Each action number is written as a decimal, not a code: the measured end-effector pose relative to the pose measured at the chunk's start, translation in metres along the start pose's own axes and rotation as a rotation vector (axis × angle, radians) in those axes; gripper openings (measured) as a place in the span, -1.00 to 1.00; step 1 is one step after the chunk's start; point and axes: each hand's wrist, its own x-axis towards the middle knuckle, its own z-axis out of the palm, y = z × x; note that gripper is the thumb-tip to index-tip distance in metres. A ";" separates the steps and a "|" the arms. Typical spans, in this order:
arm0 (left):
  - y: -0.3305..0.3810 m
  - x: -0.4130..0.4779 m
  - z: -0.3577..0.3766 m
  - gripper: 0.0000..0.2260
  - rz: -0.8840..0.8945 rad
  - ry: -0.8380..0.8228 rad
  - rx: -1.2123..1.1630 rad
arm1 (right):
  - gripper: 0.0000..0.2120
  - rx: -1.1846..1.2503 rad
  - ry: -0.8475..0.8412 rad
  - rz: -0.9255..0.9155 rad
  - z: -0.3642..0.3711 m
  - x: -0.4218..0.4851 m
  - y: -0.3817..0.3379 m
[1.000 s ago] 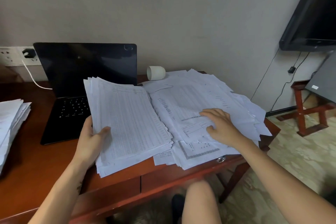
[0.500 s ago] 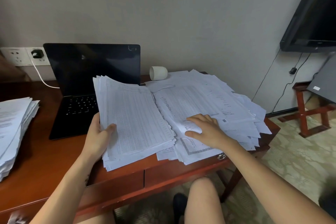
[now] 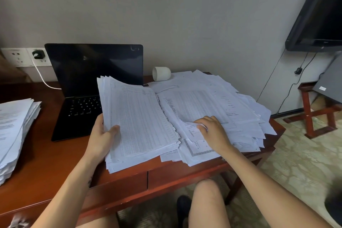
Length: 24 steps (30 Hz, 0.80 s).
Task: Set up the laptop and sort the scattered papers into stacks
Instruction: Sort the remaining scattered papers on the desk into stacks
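Grip of left hand [image 3: 100,140] closed on thick white paper stack [image 3: 140,126], tilted on red-brown wooden desk [image 3: 55,163]; grip of right hand [image 3: 212,131] pinching loose white sheet [image 3: 191,126] atop scattered paper pile [image 3: 231,98]; black laptop [image 3: 83,83] behind.

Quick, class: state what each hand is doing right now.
Left hand: grips the stack of printed sheets.
Right hand: fingers curled, pinching a loose sheet on the scattered papers.

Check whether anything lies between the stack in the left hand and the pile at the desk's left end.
Yes: the open laptop lies on the desk between the held stack and the left pile. The strip of wood in front of it shows nothing, so the left hand could pass there.
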 end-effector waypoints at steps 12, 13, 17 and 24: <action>0.002 -0.002 0.001 -0.61 0.000 0.011 0.028 | -0.36 -0.165 -0.308 -0.123 -0.029 -0.021 -0.008; 0.002 -0.002 0.001 -0.61 -0.002 0.009 0.025 | -0.41 -0.202 -0.287 -0.148 -0.028 -0.019 -0.007; 0.003 -0.003 0.001 -0.62 0.003 0.011 0.040 | -0.59 -0.325 -0.097 -0.359 -0.021 -0.021 -0.006; 0.004 -0.004 0.001 -0.62 -0.012 0.001 0.009 | -0.82 -0.390 0.181 -0.489 -0.010 -0.027 -0.015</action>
